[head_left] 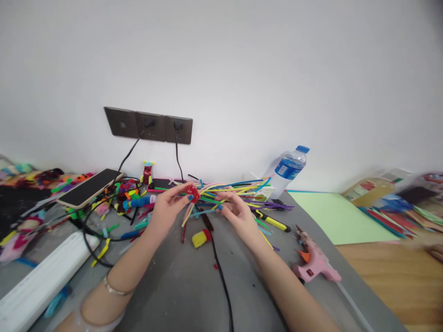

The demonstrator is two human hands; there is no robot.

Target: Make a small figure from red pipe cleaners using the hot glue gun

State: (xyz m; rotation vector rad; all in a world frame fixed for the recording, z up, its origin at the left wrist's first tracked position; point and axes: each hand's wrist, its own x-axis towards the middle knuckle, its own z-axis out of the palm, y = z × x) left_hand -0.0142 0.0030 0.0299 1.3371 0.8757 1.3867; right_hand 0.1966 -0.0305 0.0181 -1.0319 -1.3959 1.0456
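In my left hand (pixel 166 207), a small shiny red piece (pixel 193 193) is pinched between thumb and fingers; its exact kind is unclear. My right hand (pixel 238 216) is just to the right, thumb and fingers curved and apart, with nothing plainly between them. Behind both hands lies a loose bundle of coloured pipe cleaners (pixel 238 188), yellow, blue, green and purple. Below the hands, a short yellow and red fuzzy piece (pixel 200 238) rests on the grey table (pixel 180 286).
A pink glue gun (pixel 313 258) and a yellow-black marker-like tool (pixel 273 221) lie at right, near a water bottle (pixel 290 167) and green paper (pixel 332 216). A phone (pixel 90 186), white power strip (pixel 44 281) and black cable (pixel 221 276) occupy the left and middle.
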